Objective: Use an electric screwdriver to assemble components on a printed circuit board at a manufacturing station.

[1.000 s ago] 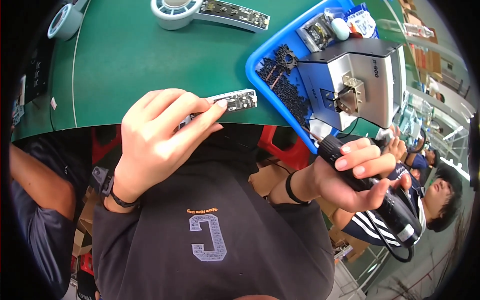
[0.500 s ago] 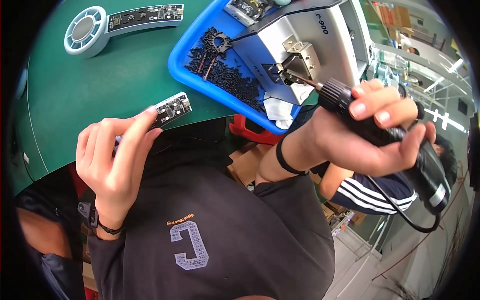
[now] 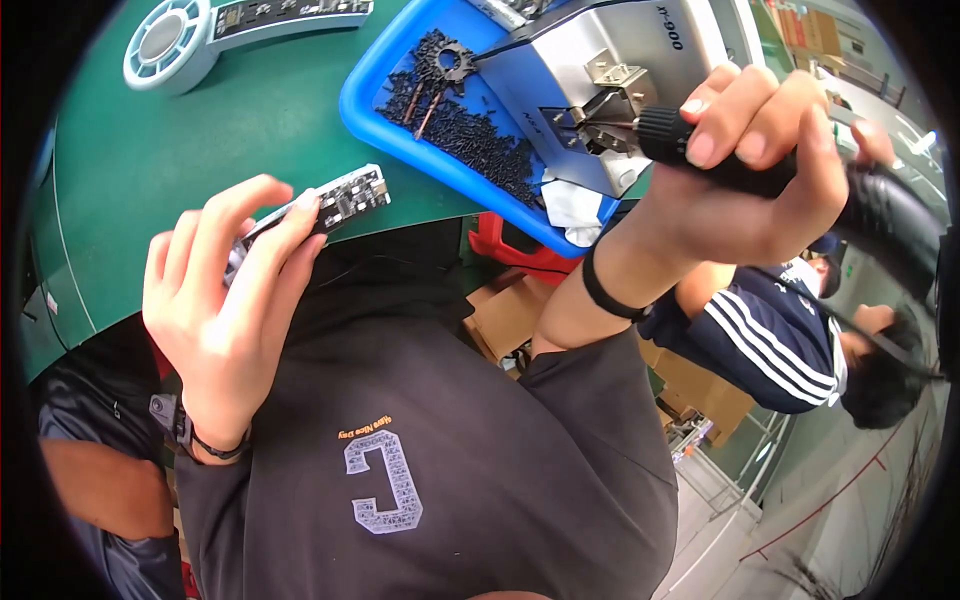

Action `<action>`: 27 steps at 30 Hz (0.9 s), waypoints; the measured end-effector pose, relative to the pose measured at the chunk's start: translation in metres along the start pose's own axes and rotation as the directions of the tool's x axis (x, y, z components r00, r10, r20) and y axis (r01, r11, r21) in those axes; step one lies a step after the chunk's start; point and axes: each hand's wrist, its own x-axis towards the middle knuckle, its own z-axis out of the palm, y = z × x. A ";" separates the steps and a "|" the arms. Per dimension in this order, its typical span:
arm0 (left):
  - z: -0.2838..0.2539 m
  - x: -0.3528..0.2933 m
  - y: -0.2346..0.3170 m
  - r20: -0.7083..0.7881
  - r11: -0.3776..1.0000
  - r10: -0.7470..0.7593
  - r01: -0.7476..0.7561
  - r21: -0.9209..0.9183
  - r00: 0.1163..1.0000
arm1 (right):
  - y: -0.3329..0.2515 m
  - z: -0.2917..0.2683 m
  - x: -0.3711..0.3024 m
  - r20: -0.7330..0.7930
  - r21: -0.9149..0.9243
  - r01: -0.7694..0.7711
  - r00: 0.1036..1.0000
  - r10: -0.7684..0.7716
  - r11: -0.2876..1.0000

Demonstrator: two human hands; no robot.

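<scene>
My left hand [image 3: 215,300] pinches a slim pale handle piece with a bare circuit board [image 3: 352,197] along it, held just over the table's near edge. The fingers cover the piece's other end. My right hand [image 3: 765,150] wraps round a black electric screwdriver [image 3: 662,135], held nearly level, its bit pointing left. That bit reaches the metal bracket on the front of a grey screw feeder [image 3: 545,90]; whether the tip touches a screw is too small to tell.
The feeder stands in a blue tray [image 3: 358,110] with many black screws [image 3: 480,160] and a white tissue [image 3: 573,210]. A round pale-blue fan [image 3: 165,50] with an open handle lies on the green table [image 3: 150,190]. Another person in a striped sleeve [image 3: 770,340] sits at right.
The view has shifted slightly. My right hand has brought the screwdriver up and nearer the feeder's bracket. My left index finger is more raised, while the hand still keeps the handle piece.
</scene>
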 end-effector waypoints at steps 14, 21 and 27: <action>0.008 -0.010 -0.009 -0.055 1.000 0.004 -0.005 -0.014 0.998 | -0.021 0.109 -0.046 -0.244 0.023 0.020 0.970 -0.013 1.000; 0.012 -0.011 -0.011 -0.094 1.000 0.012 -0.014 -0.023 0.996 | 0.004 0.116 -0.055 -0.203 0.069 -0.004 0.979 0.018 0.998; 0.015 -0.012 -0.011 -0.127 1.000 0.009 -0.011 -0.012 0.992 | 0.009 0.118 -0.059 -0.191 0.057 -0.051 0.980 0.061 0.997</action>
